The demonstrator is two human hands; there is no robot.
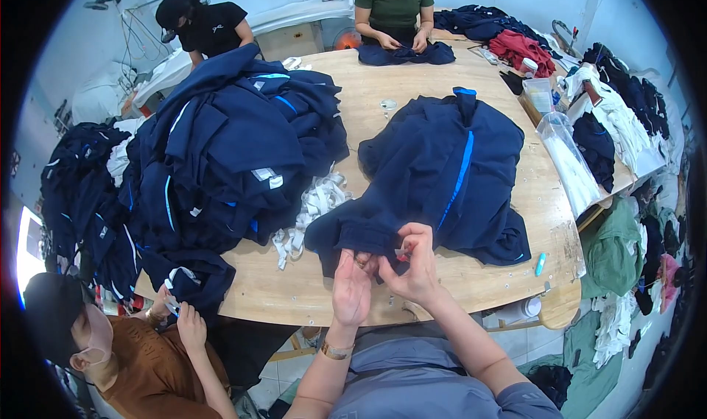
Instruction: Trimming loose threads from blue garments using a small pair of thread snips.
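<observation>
A navy garment (449,168) with a bright blue stripe lies spread over the table in front of me, its gathered edge drawn toward me. My left hand (352,290) is palm up under that edge, fingers curled into the cloth and gripping it. Close on its right, my right hand (414,268) is closed, with thumb and index finger bent toward the same edge. A small reddish thing (402,254) shows between its fingers, too small to name. Where the fingertips meet the fabric is partly hidden.
A tall heap of navy garments (228,139) fills the table's left, with white strips (321,198) beside it. A turquoise marker (540,264) lies near the right edge of the wooden table (294,290). Three other people work around it. Clothes and plastic containers (541,95) crowd the right.
</observation>
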